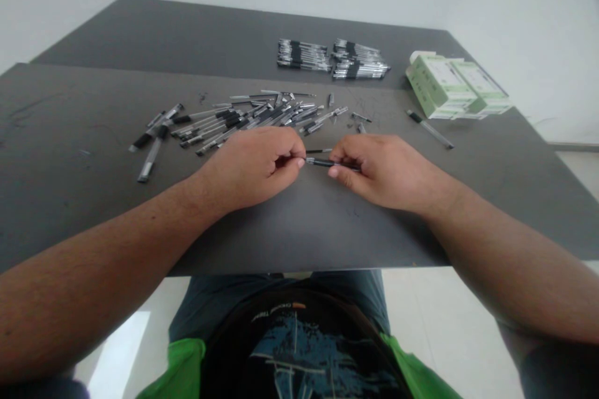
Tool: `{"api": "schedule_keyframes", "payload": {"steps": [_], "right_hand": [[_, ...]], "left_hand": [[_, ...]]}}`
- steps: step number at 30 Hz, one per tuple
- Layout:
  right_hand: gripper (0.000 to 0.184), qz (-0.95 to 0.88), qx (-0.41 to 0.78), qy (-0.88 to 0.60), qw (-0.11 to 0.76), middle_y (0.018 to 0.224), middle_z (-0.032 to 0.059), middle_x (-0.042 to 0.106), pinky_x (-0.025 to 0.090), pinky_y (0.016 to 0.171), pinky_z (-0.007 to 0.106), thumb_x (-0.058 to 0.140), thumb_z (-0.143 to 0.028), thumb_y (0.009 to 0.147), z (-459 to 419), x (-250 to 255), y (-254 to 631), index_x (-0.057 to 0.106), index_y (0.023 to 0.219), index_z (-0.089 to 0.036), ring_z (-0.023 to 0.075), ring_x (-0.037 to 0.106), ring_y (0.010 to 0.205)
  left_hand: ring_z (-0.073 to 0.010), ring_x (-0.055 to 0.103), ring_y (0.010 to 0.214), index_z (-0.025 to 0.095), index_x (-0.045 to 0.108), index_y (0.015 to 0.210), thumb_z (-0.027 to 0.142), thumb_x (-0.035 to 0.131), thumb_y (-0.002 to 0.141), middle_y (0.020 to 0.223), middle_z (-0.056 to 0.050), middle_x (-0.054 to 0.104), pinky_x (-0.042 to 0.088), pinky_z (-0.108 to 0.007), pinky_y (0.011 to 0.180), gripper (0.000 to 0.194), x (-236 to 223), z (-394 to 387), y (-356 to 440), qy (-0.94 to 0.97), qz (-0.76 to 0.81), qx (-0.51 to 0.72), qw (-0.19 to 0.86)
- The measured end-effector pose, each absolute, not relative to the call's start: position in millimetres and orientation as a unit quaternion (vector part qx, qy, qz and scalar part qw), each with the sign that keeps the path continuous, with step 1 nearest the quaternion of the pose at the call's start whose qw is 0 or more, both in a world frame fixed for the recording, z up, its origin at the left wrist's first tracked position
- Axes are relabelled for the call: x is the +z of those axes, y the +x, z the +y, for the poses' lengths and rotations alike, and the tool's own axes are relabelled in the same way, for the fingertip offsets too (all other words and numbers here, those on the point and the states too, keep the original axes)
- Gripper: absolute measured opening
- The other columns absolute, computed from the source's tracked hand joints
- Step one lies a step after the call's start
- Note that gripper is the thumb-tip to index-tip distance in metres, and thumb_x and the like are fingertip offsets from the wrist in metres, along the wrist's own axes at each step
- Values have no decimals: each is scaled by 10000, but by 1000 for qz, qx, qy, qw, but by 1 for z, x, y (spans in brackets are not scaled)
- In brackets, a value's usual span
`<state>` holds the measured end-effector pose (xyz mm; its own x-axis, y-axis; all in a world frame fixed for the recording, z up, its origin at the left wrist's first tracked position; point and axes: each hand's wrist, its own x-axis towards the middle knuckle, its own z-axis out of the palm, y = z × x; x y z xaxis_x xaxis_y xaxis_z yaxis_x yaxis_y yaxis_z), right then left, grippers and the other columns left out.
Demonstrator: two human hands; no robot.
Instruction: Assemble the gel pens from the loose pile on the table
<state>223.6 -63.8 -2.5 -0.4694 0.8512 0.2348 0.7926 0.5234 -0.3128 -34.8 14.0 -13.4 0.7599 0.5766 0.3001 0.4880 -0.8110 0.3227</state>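
Note:
Between my two hands, close to the front of the grey table, is a pen (321, 163) with a dark grip section. My left hand (262, 162) pinches its tip end between thumb and forefinger. Around the dark section and the rest of the pen, the fingers of my right hand (379, 168) are closed. A thin dark refill (319, 151) shows just behind the pen. Beyond my left hand lies a loose pile of pen parts (262, 115), with clear barrels, dark grips and refills mixed together.
Two stacks of pens, one left (303, 55) and one right (359, 61), lie at the back of the table (210, 37). Green and white boxes (444, 87) stand at the right, with a single pen (430, 129) before them. Several pens (154, 143) lie at the left.

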Motion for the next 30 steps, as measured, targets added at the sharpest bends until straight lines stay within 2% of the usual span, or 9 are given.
{"api": "schedule_keyframes", "payload": {"steps": [8,11,13,15,17,21,25,27,30], "right_hand": [[241,-856,73,-480,175,874,65,769,443,734,336,556,-328,1066,-60,1,228,755,1016,-201,222,673,782],[226,-845,66,-494,191,840,45,758,430,708,332,573,-346,1052,-59,4,234,747,990,-216,211,652,739],[222,-832,57,-513,203,807,33,747,419,686,333,589,-370,1046,-57,6,238,741,974,-225,207,637,704],[228,-817,48,-533,214,780,25,736,411,668,335,595,-389,1045,-56,9,241,735,960,-231,207,631,683],[230,-806,46,-548,218,764,20,728,404,654,336,598,-398,1044,-56,11,242,729,948,-236,208,631,677],[236,-797,42,-560,224,763,21,726,392,646,343,593,-404,1047,-56,12,242,726,943,-239,209,623,678],[213,-793,39,-564,227,787,23,741,405,659,350,607,-390,1033,-56,12,241,732,951,-239,213,626,692],[203,-791,40,-567,227,788,25,744,409,656,352,613,-386,1027,-56,11,240,733,949,-241,216,625,693],[211,-786,36,-571,235,787,31,743,409,658,355,607,-391,1032,-57,10,239,726,937,-245,223,625,699]], "left_hand": [[-210,775,903,249,806,1070,309,612,954,946,-20,831,579,-330,850,234,-9,12,-35,907,320,212,173],[-185,785,828,227,779,1114,225,617,906,959,-28,847,617,-317,799,263,-14,16,-36,872,332,235,272],[-174,780,745,206,744,1102,187,586,901,972,-59,855,631,-303,697,256,-17,20,-35,831,337,240,371],[-169,769,691,197,706,1066,181,559,917,988,-91,857,629,-294,615,210,-19,23,-33,789,339,238,454],[-168,769,686,198,677,1039,195,552,933,994,-106,855,630,-292,595,164,-19,24,-31,769,340,234,487],[-150,736,625,205,657,952,280,584,965,842,-61,820,591,-273,576,105,-13,23,-30,789,360,217,448],[-155,664,583,223,634,771,438,631,988,623,10,699,506,-287,591,306,-10,23,-34,856,381,203,285],[-193,704,710,228,684,808,437,625,993,703,-9,732,530,-321,684,286,-13,25,-36,885,371,213,184],[-262,757,977,209,776,1052,344,595,993,980,-79,811,585,-399,904,233,-23,30,-35,915,323,215,111]]}}
